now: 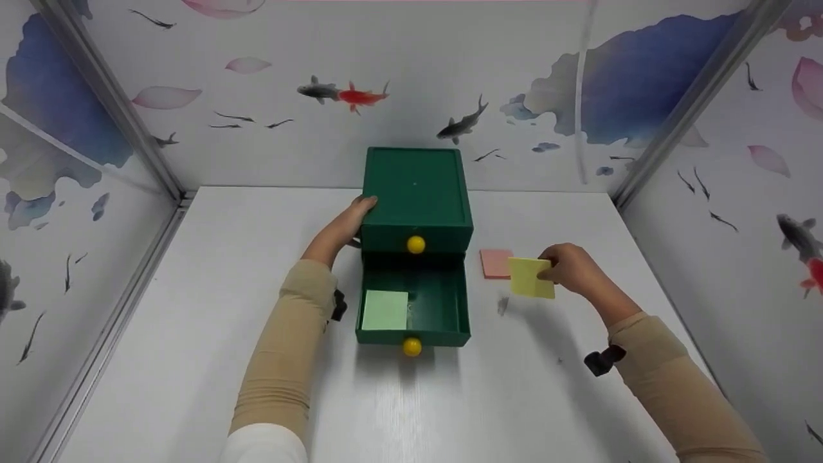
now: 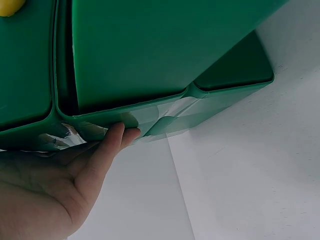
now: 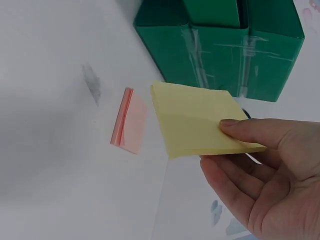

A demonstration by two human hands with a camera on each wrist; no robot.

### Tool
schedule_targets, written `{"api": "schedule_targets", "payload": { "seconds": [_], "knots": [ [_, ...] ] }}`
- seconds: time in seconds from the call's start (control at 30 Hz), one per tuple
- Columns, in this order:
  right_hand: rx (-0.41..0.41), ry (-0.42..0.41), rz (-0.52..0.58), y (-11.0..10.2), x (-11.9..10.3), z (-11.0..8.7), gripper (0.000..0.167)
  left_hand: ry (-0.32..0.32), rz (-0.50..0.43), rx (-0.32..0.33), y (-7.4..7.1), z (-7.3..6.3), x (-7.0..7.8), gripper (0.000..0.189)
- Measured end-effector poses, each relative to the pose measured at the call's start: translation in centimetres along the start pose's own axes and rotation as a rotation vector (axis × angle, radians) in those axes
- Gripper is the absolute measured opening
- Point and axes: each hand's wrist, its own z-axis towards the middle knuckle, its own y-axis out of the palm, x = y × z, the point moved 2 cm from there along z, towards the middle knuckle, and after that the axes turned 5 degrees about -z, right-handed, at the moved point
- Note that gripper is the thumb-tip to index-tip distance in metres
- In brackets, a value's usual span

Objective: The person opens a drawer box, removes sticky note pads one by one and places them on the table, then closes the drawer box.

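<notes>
In the head view a green drawer box (image 1: 416, 186) stands at the middle of the table, its lower drawer (image 1: 440, 308) pulled out toward me. A light green sticky note pad (image 1: 385, 310) lies in that drawer's left part. My left hand (image 1: 350, 218) rests against the box's left side; in the left wrist view its straight fingers (image 2: 107, 150) touch the taped green wall. My right hand (image 1: 572, 270) pinches a yellow sticky note pad (image 1: 530, 278) between thumb and fingers, right of the box. A pink sticky note pad (image 1: 495, 263) lies on the table just left of the yellow one.
Yellow round knobs sit on the upper drawer (image 1: 416, 244) and the lower drawer front (image 1: 412, 347). A grey smudge (image 1: 503, 305) marks the white table (image 1: 193, 334). Printed walls (image 1: 411, 64) enclose the back and both sides.
</notes>
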Motion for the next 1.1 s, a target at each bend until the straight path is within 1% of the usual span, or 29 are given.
{"api": "schedule_targets", "payload": {
  "seconds": [0.13, 0.27, 0.4, 0.57, 0.73, 0.97, 1.1],
  "knots": [
    [-0.006, 0.029, 0.025, 0.1, 1.2, 0.5, 0.034, 0.001, -0.005, -0.001, 0.1, 0.0, 0.0, 0.082],
    [0.007, 0.041, 0.052, 0.1, 2.1, 1.1, 0.036, 0.001, -0.009, 0.001, 0.0, 0.1, 0.0, 0.082],
    [0.026, 0.078, 0.087, 0.1, 3.0, 1.6, 0.039, 0.005, -0.017, 0.003, 0.0, 0.2, -0.1, 0.081],
    [0.034, 0.096, 0.113, 0.3, 3.9, 2.2, 0.039, 0.005, -0.013, 0.004, -0.1, 0.3, -0.2, 0.081],
    [-0.007, 0.120, 0.157, 0.7, 4.7, 3.0, 0.038, 0.005, -0.004, 0.002, -0.1, 0.3, -0.1, 0.081],
    [-0.107, 0.211, 0.217, 1.1, 5.7, 4.0, 0.045, 0.006, -0.001, 0.001, -0.1, 0.2, -0.1, 0.082],
    [-0.138, 0.248, 0.237, 1.3, 6.2, 4.5, 0.046, 0.004, -0.003, 0.001, -0.2, 0.1, -0.2, 0.082]
  ]
}}
